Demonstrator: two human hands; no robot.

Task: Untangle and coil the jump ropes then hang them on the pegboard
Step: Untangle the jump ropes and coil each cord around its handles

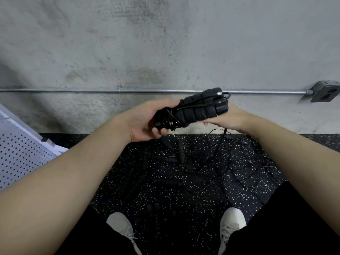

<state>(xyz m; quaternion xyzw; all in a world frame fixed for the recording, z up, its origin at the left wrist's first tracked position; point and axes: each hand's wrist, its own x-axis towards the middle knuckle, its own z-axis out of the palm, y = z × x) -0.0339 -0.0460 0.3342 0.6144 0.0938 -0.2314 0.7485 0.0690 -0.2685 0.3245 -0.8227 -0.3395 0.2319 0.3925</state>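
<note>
A coiled jump rope bundle (196,109), black ridged foam handles with thin black cord wound round them, is held up in front of the concrete wall. My left hand (147,120) grips its lower, cord-wrapped end. My right hand (228,118) is under and behind the upper end of the handles; its fingers are mostly hidden by the bundle. On the speckled floor below lies a tangle of more jump ropes (211,162), black handles and thin cords. The white pegboard (20,155) leans at the left edge.
A metal conduit (92,91) runs along the grey concrete wall to an outlet box (325,93) at the right. Black speckled rubber flooring (128,181) lies below. My two white shoes (119,225) stand at the bottom, near the tangle.
</note>
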